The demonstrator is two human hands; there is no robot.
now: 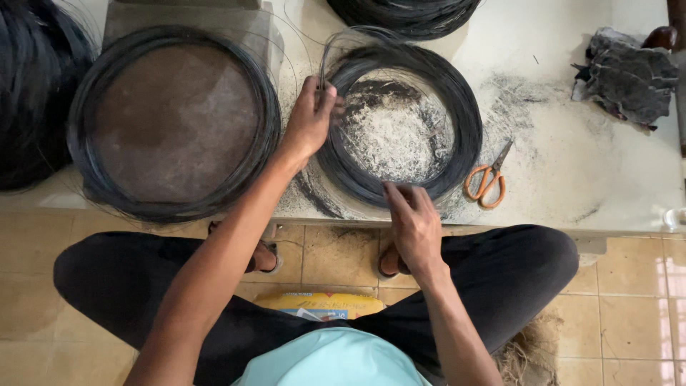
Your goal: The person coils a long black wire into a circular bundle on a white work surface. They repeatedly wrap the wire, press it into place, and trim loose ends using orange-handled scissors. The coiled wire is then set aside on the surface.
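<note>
Pinching wire strands off the coil: left hand closed on strands at far rim, right hand pinching near rim; scissors just beside coil

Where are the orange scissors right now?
In the head view, the orange-handled metal scissors lie on the dusty white table, just right of the black coil of thin strands that both hands touch.

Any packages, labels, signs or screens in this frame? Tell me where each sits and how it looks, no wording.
Printed bag: on the tiled floor between the person's knees, under the left hand and right hand working the dark fibre coil; flat, yellow with a blue and red patch, partly hidden.
No signs, screens or separate labels show.
</note>
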